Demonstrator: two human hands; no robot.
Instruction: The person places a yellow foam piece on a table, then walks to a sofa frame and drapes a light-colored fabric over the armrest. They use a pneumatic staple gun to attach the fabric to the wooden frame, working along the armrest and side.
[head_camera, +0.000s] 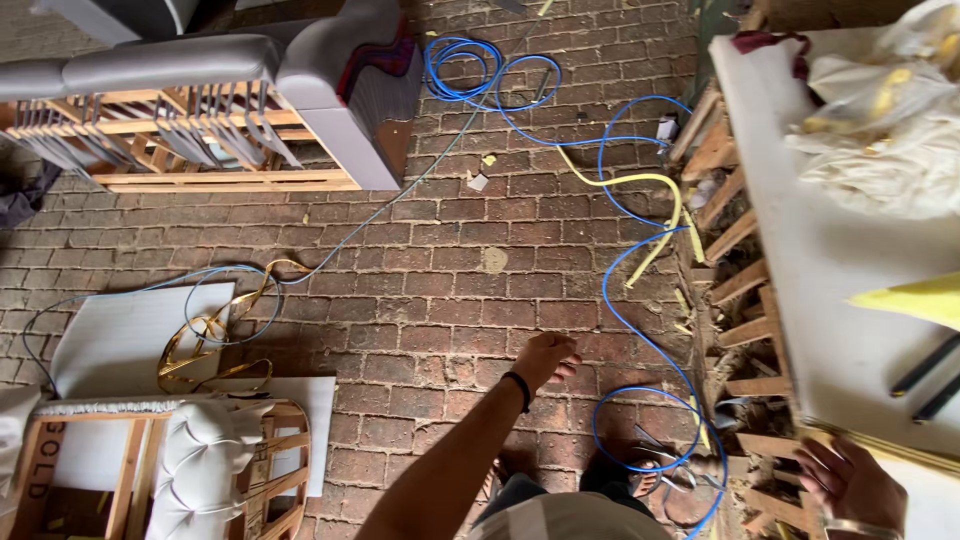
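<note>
a brick floor (440, 270) is spreading under everything, with a blue hose (640, 330) looping across it and coiling by the person's feet. the left hand (548, 358) is hanging out over the bricks, fingers (568, 365) loosely curled and holding nothing, the hose lying just beside it. the right hand (848, 482) is resting on the edge of the white table (830, 270), fingers spread flat, seemingly for balance. a half-covered sofa frame (190, 130) is standing well apart.

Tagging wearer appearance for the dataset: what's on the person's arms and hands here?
Both bare, no gloves, no sleeves in view. Left hand has a thin black band round the wrist. Right hand has a pale, clear-looking bangle at the wrist, partly cut off by the frame edge.
</note>
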